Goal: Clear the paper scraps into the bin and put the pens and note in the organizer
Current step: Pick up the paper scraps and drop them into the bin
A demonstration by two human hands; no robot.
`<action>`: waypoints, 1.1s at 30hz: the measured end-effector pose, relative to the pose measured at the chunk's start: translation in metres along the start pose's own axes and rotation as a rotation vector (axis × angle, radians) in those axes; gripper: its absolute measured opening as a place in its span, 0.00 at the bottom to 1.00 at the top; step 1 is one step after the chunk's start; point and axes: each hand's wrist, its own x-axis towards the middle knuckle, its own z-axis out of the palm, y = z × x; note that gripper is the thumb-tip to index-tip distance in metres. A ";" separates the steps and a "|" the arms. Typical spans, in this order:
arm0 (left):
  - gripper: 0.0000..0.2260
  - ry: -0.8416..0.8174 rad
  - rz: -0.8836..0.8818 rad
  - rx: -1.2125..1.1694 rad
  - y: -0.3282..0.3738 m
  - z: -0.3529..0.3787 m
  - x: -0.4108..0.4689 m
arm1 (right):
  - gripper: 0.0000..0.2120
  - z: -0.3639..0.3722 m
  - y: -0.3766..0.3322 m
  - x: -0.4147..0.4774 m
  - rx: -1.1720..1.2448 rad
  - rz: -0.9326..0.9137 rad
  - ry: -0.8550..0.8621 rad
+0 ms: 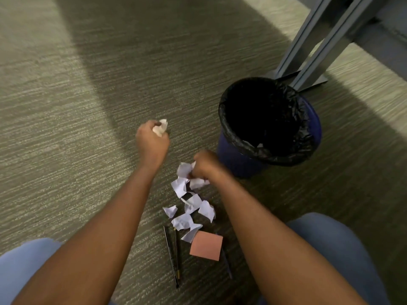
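I saw the left hand [152, 142] clenched on a crumpled scrap [161, 127] above the carpet [66, 128], left of the bin [229, 159]. The right hand [206, 165] was closed on more scraps [184, 169] at the top of the pile, near the bin's base; its fingers were hidden under the knuckles, so I couldn't count what it held. Loose scraps [187, 219] lay scattered on the carpet between my forearms. Below them sat a pink note [207, 248], flat, one scrap overlapping its top left corner. Two dark pens [174, 258] lay side by side left of the note, almost touching. A third pen [226, 265] poked out from under the note's right edge, mostly hidden and blurred. The bin had a black liner [284, 157]; its inside was too dark to read, with only a pale bit near the front rim. Grey metal legs [319, 40] stood behind the bin, cut off at the top. Knees in blue [330, 245] were cropped at both lower corners. No organizer was in view.
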 end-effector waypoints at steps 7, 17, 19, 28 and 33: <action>0.10 -0.035 0.183 -0.349 0.118 -0.001 0.007 | 0.14 -0.130 0.008 -0.034 0.292 -0.094 0.410; 0.13 -0.433 0.435 -0.172 0.139 0.072 -0.037 | 0.14 -0.146 0.092 -0.012 0.353 0.142 0.795; 0.17 -0.491 0.502 -0.114 0.136 0.078 -0.040 | 0.14 -0.143 0.096 -0.012 0.343 0.127 0.859; 0.13 -0.355 0.446 -0.184 0.133 0.069 -0.020 | 0.20 -0.145 0.103 0.001 0.402 0.106 0.903; 0.08 -0.197 0.287 -0.222 0.110 0.059 0.005 | 0.09 -0.136 0.081 0.002 0.448 -0.062 0.980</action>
